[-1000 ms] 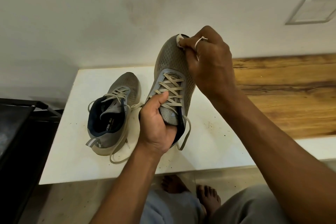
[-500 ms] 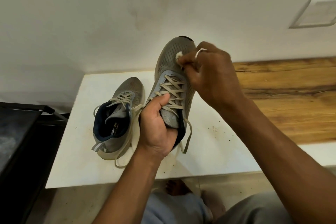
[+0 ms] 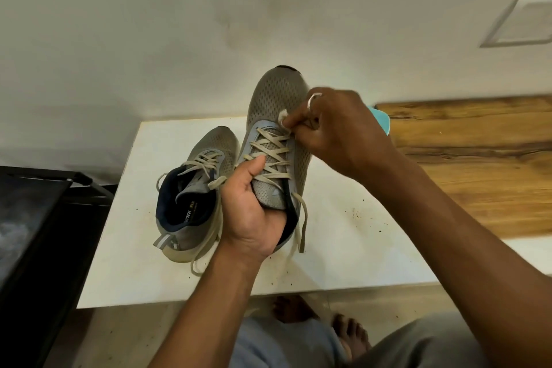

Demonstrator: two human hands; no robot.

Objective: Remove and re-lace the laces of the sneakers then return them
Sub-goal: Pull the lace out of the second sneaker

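1. The left hand (image 3: 251,212) is closed around the heel end of a grey mesh sneaker (image 3: 276,134), thumb laid across the lower crossings of its laces (image 3: 270,152); the shoe is held toe-up, lifted off the white table (image 3: 343,248), its toe tip dark and pointing toward the pale wall (image 3: 149,24).
2. The right hand (image 3: 337,131) is curled at the top of the lacing, fingertips pinched on a small white wad (image 3: 282,113), perhaps cloth or tissue, the blur making it hard to name; the wad touches the upper just above the topmost lace crossing; a pale ring (image 3: 312,98) sits on one finger.
3. One loose lace end (image 3: 301,224) hangs from the held shoe's collar beside the left palm.
4. The second sneaker (image 3: 194,197) lies on the table just left of the held one, opening facing the camera, navy lining visible, its laces threaded but untied, one end trailing over the table near the front edge.
5. A wooden surface (image 3: 478,173) adjoins the table on the right; a turquoise object (image 3: 380,121) shows behind the right hand; a black rack (image 3: 35,218) stands at the left; bare feet (image 3: 328,329) show below the table edge.
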